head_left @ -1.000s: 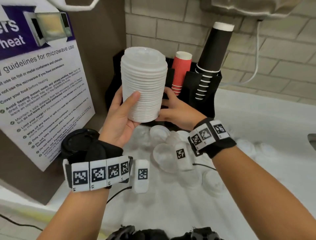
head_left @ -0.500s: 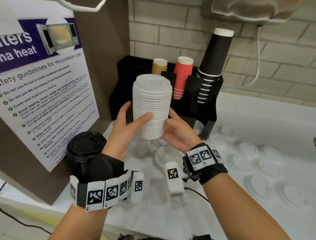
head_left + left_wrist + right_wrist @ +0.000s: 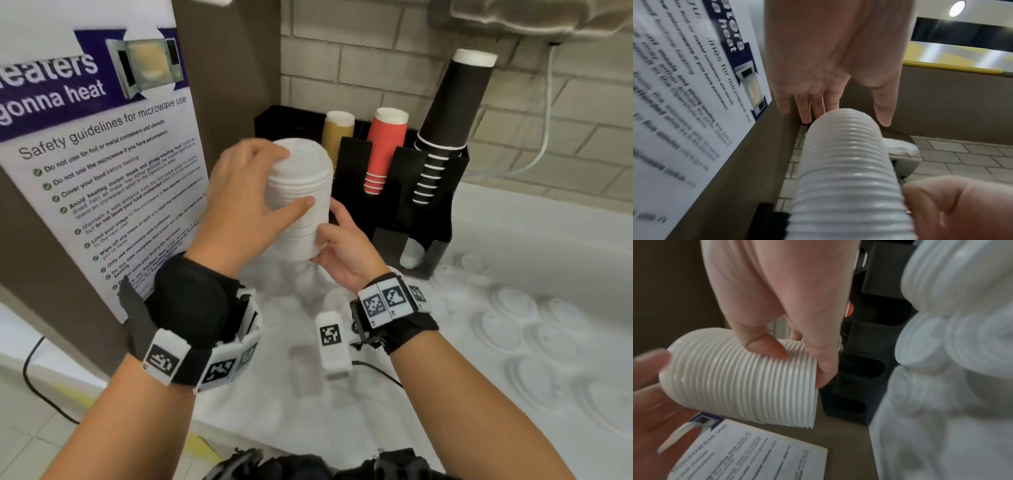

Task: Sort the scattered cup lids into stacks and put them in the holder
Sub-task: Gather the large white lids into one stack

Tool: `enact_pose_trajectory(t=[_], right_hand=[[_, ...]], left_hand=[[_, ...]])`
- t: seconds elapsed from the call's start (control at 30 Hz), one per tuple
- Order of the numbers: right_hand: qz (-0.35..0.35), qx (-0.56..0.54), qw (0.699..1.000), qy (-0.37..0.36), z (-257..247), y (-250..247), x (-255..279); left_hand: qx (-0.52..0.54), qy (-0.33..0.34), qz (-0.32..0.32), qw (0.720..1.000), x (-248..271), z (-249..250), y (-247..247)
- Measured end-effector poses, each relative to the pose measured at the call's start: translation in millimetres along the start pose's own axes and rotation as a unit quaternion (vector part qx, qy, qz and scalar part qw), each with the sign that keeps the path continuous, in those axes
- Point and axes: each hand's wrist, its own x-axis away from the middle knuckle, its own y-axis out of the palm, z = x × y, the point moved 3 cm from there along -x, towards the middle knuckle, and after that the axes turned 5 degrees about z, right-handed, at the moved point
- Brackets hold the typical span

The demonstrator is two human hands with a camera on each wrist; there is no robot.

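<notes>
Since half a second ago your left hand [image 3: 239, 202] has shifted from the side of the lid stack [image 3: 301, 202] up over its top. From the head view the stack stands near upright, domed end up, in front of the black holder [image 3: 404, 205], above the tabletop [image 3: 376, 428]. Your left hand's fingers cap the top and its thumb presses the side; your right hand [image 3: 342, 250] grips the lower edge. In the left wrist view the stack [image 3: 846, 170] runs lengthwise away. In the right wrist view your right hand's thumb and fingers [image 3: 826, 363] pinch the stack's [image 3: 740, 379] open end.

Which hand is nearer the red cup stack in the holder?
Right. The right hand holds the lid stack on the side facing the red cups; the left hand grips its far side.
</notes>
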Motion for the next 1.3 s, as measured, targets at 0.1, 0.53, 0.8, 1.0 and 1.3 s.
enact_pose_trajectory(t=[0.1, 0.53, 0.8, 1.0, 1.3], right_hand=[[0.003, 0.008, 0.999, 0.04, 24.0, 2.6, -1.6], [0.043, 0.173, 0.975, 0.132, 83.9, -4.3, -5.6], [-0.066, 0.521, 0.847, 0.08, 79.7, -0.3, -15.7], [-0.077, 0.583, 0.807, 0.049, 72.0, -2.3, -21.0], [-0.069, 0.533, 0.841, 0.064, 70.9, -2.2, -28.3]], left_hand=[[0.103, -0.132, -0.024, 0.986, 14.8, -6.3, 7.2], [0.431, -0.472, -0.03, 0.769, 43.3, -25.9, 39.0], [0.416, -0.492, -0.02, 0.765, 37.8, -36.0, 39.9], [0.386, -0.481, -0.018, 0.787, 35.4, -42.4, 37.2], [0.438, -0.436, 0.023, 0.786, 28.6, -36.4, 33.6]])
